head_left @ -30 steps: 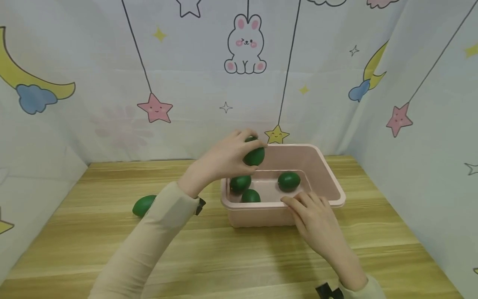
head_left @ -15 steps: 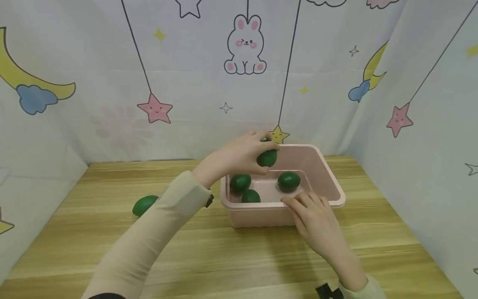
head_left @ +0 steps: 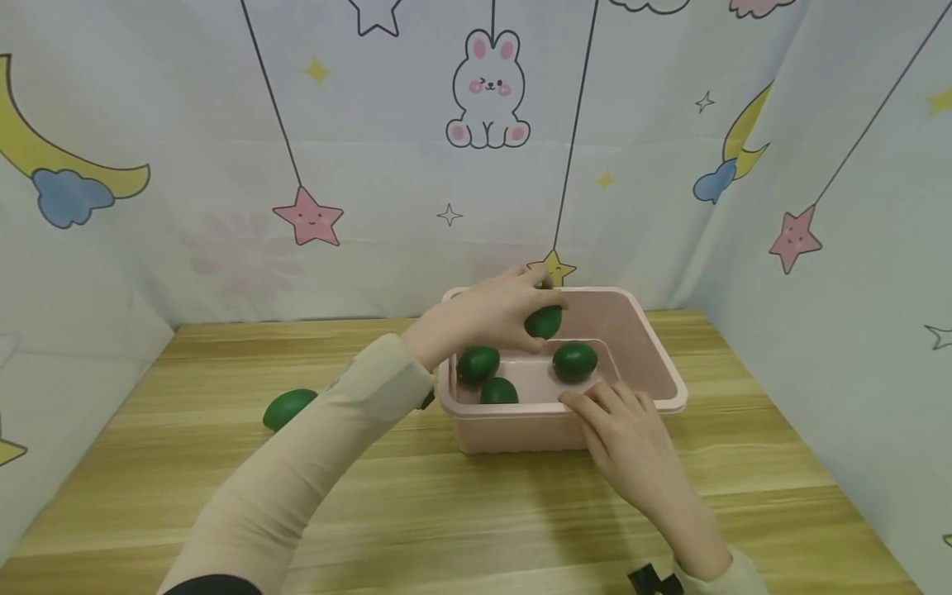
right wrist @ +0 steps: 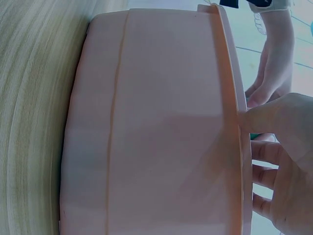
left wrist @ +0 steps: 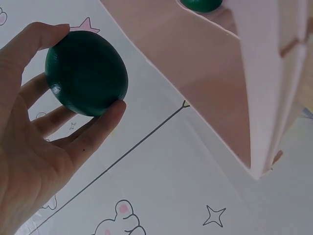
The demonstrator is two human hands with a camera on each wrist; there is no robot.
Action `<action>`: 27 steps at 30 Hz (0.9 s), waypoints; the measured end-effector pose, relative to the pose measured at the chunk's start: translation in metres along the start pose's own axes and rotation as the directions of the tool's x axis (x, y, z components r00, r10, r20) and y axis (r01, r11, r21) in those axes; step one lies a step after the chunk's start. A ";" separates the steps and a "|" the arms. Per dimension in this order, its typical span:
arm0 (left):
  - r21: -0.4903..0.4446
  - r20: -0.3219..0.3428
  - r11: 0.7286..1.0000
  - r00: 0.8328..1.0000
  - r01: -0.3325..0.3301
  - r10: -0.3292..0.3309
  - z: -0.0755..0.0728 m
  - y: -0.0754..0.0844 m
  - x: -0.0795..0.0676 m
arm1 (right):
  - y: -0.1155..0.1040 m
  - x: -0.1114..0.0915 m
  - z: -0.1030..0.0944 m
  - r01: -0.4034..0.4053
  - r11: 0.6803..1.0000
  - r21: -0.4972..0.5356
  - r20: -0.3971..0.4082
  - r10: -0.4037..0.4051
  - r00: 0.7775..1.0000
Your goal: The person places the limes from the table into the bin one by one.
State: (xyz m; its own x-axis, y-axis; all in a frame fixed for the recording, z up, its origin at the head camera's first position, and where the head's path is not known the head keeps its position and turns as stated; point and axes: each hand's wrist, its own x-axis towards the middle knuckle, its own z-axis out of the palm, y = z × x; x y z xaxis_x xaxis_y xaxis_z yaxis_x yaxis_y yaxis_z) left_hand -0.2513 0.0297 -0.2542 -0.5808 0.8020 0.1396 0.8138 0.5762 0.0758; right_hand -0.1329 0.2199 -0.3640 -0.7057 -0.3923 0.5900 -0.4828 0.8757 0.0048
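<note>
My left hand [head_left: 500, 311] is over the back left part of a pink plastic bin [head_left: 531, 431]. Between its thumb and fingers it holds a smooth, dark green avocado-shaped fruit [left wrist: 87, 73], which is above the bin floor. My right hand [head_left: 632, 446] grips the bin's front rim, with the thumb [right wrist: 264, 120] on the outer side and the fingers over the inside. Inside the bin lie a green fruit [head_left: 575, 362] at the centre right and two more at the left, one green fruit [head_left: 478, 364] behind the other green fruit [head_left: 499, 391].
One more green fruit [head_left: 288, 409] lies on the wooden table [head_left: 416, 512] to the left, partly behind my left sleeve [head_left: 320, 446]. A white patterned curtain [head_left: 372, 165] hangs behind the table and along both sides, close to the bin's back.
My left hand has moved right and slightly down with the green avocado-shaped fruit, farther over the bin. The right hand and the fruits in the bin have stayed in place.
</note>
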 end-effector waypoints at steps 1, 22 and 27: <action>0.007 0.002 1.000 1.000 -0.003 0.003 0.001 0.000 0.001 | 0.000 0.000 0.000 0.001 1.000 -0.001 0.000 -0.001 1.000; 0.005 0.121 1.000 0.993 0.001 -0.001 0.008 0.003 0.010 | 0.002 -0.001 0.002 0.008 1.000 0.001 -0.002 -0.008 1.000; -0.007 0.151 1.000 0.988 0.009 -0.008 0.009 0.003 0.011 | 0.002 -0.001 0.002 0.012 1.000 0.000 -0.008 -0.012 1.000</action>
State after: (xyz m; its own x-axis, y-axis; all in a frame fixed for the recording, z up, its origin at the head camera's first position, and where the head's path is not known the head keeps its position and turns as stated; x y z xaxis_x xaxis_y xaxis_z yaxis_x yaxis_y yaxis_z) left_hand -0.2551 0.0415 -0.2612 -0.5836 0.8120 -0.0119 0.8086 0.5824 0.0835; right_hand -0.1343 0.2214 -0.3666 -0.6956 -0.4008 0.5963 -0.4917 0.8707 0.0116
